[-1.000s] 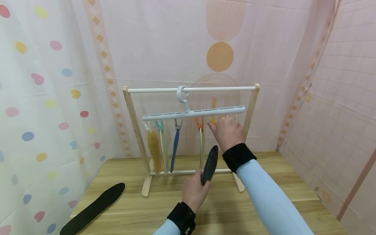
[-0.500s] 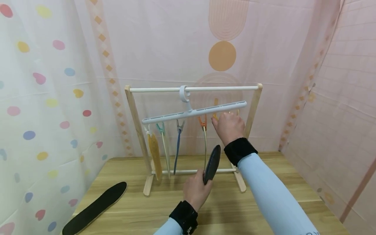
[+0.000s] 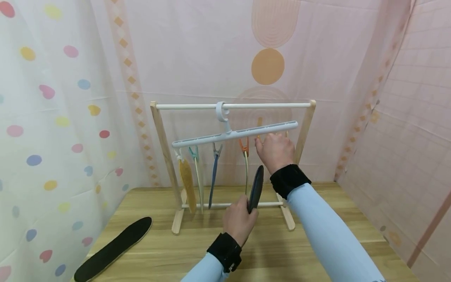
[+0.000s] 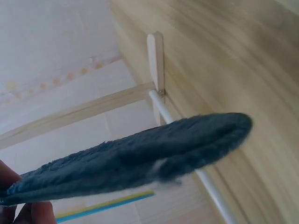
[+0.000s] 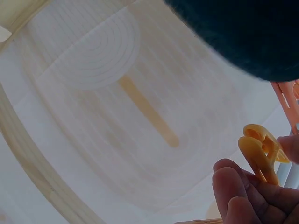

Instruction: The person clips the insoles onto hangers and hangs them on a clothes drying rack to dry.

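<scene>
My left hand (image 3: 240, 221) grips a dark insole (image 3: 256, 188) by its lower end, below the hanger. The left wrist view shows this insole's fuzzy blue-grey side. My right hand (image 3: 276, 152) is raised under the right part of the light-blue hanger (image 3: 232, 136), pinching a yellow clothespin (image 5: 258, 154) between thumb and fingers. The insole's far end overlaps the top of the right wrist view, close to that clothespin. The hanger tilts, right end higher. Clipped along it hang a yellow insole (image 3: 187, 186), a pale one (image 3: 199, 182), a blue one (image 3: 213, 182) and another edge-on under an orange clothespin (image 3: 244, 147).
A wooden rack with a white top bar (image 3: 267, 105) carries the hanger by its hook. Its feet stand on the wood-grain table (image 3: 169, 258). Another black insole (image 3: 114, 248) lies at the table's left front. Patterned curtains (image 3: 197, 47) surround the table.
The hanger's right end has risen along with my right hand, so it tilts more. My left hand has moved slightly up and right, bringing the dark insole nearer the right hand.
</scene>
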Tool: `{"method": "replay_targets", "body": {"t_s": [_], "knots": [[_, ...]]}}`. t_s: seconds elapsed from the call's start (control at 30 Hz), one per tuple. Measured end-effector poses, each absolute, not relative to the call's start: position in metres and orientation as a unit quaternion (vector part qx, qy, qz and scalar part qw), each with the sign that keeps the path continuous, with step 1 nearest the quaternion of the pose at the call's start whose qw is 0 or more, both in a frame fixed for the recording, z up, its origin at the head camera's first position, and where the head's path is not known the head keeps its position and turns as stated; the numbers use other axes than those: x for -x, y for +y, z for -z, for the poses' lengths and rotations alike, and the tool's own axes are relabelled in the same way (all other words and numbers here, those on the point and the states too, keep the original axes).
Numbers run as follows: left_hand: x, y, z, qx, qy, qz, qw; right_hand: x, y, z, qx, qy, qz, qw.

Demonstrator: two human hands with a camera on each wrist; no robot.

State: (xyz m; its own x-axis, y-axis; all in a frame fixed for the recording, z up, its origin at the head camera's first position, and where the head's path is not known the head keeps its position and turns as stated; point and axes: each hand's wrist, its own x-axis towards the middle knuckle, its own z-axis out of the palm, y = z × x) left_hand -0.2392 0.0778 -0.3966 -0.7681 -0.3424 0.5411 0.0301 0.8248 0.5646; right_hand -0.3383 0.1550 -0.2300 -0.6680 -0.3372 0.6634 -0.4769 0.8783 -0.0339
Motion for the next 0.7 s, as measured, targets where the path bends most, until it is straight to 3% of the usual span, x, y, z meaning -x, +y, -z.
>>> {"method": "replay_targets", "body": {"t_s": [0.7], "knots": [[0.246,0.080,0.375,-0.090,-0.905,0.221,0.351,0.334,0.158,0.224,-0.237,-0.904,-0.133,0.331]]}}
